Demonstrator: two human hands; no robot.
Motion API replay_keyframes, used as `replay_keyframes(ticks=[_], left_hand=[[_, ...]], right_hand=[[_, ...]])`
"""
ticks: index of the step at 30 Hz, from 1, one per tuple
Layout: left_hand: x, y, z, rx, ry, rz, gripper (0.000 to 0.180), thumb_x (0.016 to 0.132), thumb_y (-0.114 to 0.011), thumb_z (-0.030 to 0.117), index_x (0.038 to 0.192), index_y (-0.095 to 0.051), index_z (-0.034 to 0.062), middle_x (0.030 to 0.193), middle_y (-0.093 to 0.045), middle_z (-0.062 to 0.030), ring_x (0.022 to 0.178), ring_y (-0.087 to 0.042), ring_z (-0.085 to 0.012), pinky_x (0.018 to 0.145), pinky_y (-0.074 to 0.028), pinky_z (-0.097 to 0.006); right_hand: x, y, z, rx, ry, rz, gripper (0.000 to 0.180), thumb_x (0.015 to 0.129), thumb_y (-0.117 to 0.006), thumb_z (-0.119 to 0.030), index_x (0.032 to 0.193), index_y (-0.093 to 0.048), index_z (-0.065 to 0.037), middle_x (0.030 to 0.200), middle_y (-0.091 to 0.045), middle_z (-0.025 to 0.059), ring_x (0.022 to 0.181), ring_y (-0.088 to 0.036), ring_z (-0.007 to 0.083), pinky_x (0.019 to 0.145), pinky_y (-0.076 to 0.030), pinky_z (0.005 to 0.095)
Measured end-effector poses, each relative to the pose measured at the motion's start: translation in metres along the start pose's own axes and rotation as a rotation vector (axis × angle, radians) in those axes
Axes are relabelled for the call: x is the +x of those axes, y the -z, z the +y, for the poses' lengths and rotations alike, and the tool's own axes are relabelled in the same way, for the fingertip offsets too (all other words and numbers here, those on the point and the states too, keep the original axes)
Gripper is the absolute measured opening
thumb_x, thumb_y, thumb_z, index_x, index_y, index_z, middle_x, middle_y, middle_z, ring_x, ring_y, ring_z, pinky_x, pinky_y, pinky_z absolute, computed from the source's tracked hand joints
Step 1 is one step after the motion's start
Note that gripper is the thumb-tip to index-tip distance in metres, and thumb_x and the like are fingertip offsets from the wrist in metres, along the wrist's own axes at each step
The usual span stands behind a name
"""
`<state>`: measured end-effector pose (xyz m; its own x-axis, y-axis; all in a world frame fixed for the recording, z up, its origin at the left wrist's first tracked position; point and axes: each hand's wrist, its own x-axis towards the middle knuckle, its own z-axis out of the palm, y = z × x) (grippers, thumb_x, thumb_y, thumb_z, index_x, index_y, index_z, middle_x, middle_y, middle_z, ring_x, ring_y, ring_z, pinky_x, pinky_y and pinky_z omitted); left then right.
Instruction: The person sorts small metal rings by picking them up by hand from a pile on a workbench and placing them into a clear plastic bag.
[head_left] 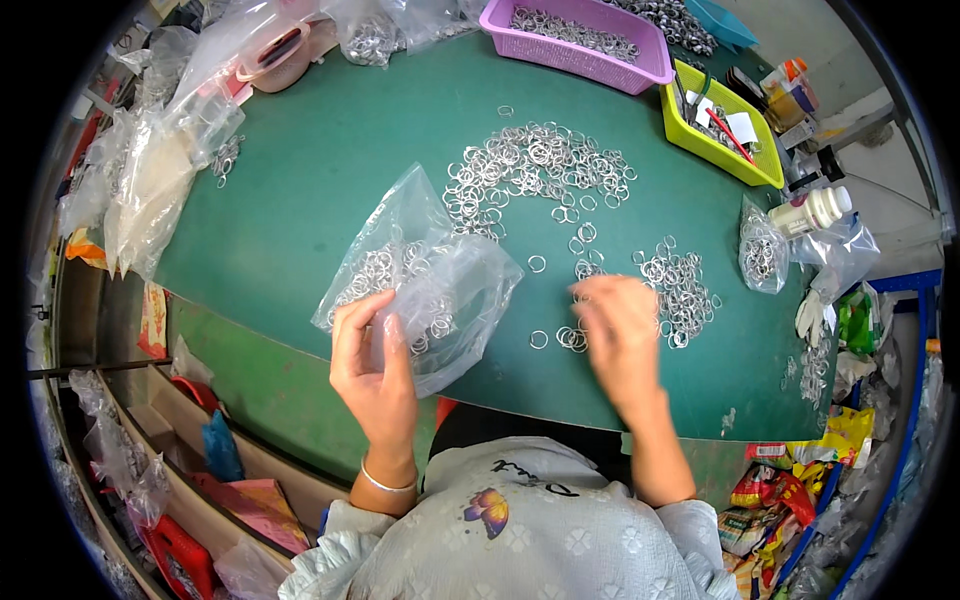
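My left hand [374, 365] grips the near edge of a clear plastic bag [455, 290], thumb and fingers closed on the film. Inside the bag lie many silver metal rings [375, 272], and its mouth gapes toward the right. Over the table right of the bag, my right hand [617, 318] bends its fingers down onto some loose rings [590, 265]; the fingertips are partly hidden, and I cannot see if a ring is between them. One ring pile [683, 290] lies just right of this hand. A larger pile [540, 160] spreads beyond the bag.
At the back stand a purple basket [580, 50] of rings and a yellow-green basket [720, 135] with tools. A white bottle [810, 212] and a small bag of rings [762, 248] sit at the right edge. Plastic bags [150, 190] crowd the left edge of the green table [290, 170].
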<state>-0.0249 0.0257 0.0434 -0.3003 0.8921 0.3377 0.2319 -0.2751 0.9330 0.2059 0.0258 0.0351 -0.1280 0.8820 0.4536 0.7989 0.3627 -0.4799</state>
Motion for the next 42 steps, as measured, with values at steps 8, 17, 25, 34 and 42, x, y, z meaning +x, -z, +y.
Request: replay_keyframes(ticks=[8, 17, 25, 34, 42], left_hand=[[0.001, -0.005, -0.001, -0.020, 0.032, -0.034, 0.022, 0.085, -0.053, -0.008, 0.106, -0.060, -0.0049, 0.101, -0.053, -0.0085, 0.096, -0.053, -0.0154, 0.089, -0.041, -0.026], [-0.001, -0.004, 0.001, -0.005, 0.038, -0.036, 0.022, 0.086, -0.052, -0.007, 0.106, -0.060, -0.0051, 0.100, -0.053, -0.0083, 0.095, -0.052, -0.0151, 0.088, -0.041, -0.026], [-0.004, -0.001, -0.005, 0.039, -0.021, -0.031, 0.020, 0.088, -0.051, -0.007, 0.107, -0.059, -0.0049, 0.100, -0.053, -0.0044, 0.090, -0.050, -0.0092, 0.074, -0.041, -0.020], [-0.002, -0.005, 0.001, 0.000, 0.023, -0.019, 0.022, 0.086, -0.053, -0.007, 0.106, -0.060, -0.0042, 0.101, -0.054, -0.0080, 0.095, -0.052, -0.0147, 0.087, -0.041, -0.026], [-0.004, -0.002, -0.005, 0.016, -0.005, -0.043, 0.020, 0.088, -0.051, -0.007, 0.107, -0.058, -0.0054, 0.101, -0.052, -0.0051, 0.092, -0.050, -0.0105, 0.080, -0.041, -0.021]], right_hand=[[-0.019, 0.015, 0.071, -0.294, -0.093, 0.003, 0.011, 0.073, -0.069, -0.002, 0.083, -0.065, -0.003, 0.099, -0.061, 0.0061, 0.097, -0.054, 0.0256, 0.086, -0.036, 0.0393], [-0.048, 0.019, 0.044, -0.303, -0.086, -0.103, 0.014, 0.074, -0.069, -0.005, 0.086, -0.062, -0.005, 0.103, -0.059, 0.0060, 0.100, -0.053, 0.0254, 0.089, -0.034, 0.0440], [-0.040, 0.020, 0.010, -0.090, -0.097, 0.063, 0.014, 0.075, -0.066, -0.002, 0.087, -0.060, -0.004, 0.103, -0.060, 0.0091, 0.101, -0.054, 0.0290, 0.089, -0.035, 0.0436], [0.000, -0.034, -0.061, 0.195, 0.149, -0.045, 0.018, 0.075, -0.068, -0.007, 0.091, -0.061, -0.004, 0.104, -0.058, 0.0091, 0.100, -0.053, 0.0276, 0.084, -0.039, 0.0428], [-0.041, 0.018, 0.025, -0.313, -0.168, -0.044, 0.012, 0.075, -0.068, -0.003, 0.086, -0.064, -0.004, 0.100, -0.060, 0.0057, 0.094, -0.053, 0.0253, 0.083, -0.036, 0.0379]])
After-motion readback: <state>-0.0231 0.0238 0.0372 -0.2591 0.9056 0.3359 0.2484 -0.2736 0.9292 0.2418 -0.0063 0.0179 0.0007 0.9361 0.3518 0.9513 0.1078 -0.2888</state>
